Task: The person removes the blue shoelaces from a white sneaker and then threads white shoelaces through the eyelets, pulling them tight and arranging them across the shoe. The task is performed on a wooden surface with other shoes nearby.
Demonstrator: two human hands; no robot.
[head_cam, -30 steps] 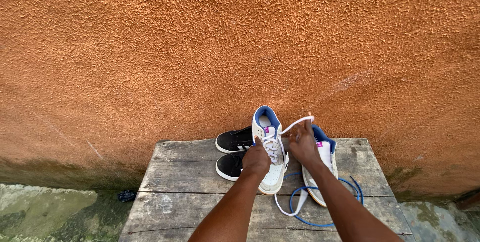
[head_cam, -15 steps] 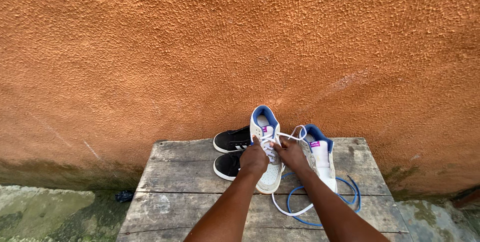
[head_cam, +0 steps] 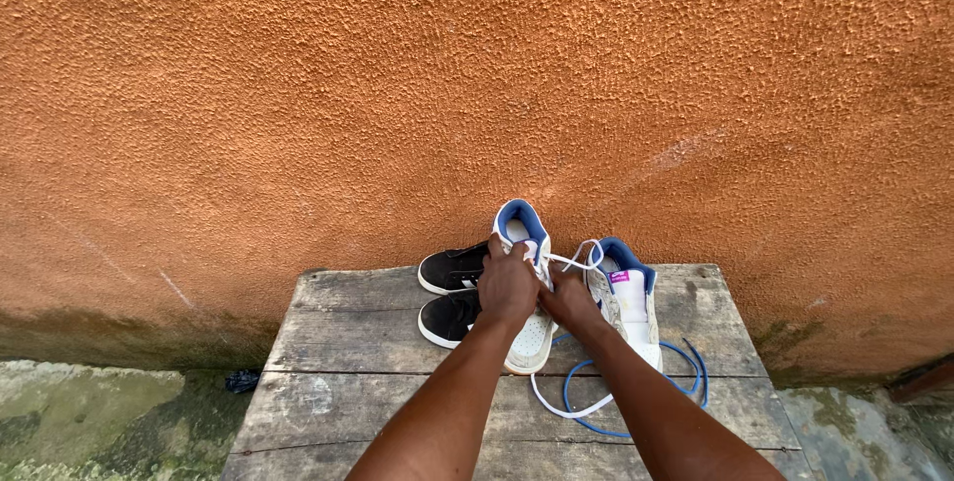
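weathered plank table | orange stucco wall | both hands' grip pinching white lace

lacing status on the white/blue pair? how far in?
Done: hard to say; both hands cover the eyelets of the left white sneaker. In hand: left hand grips that shoe, right hand works its white lace, whose loose end trails on the wooden table. Left: the second white sneaker shows no lace, and a blue lace lies loose beside it. The black sneakers sit untouched.
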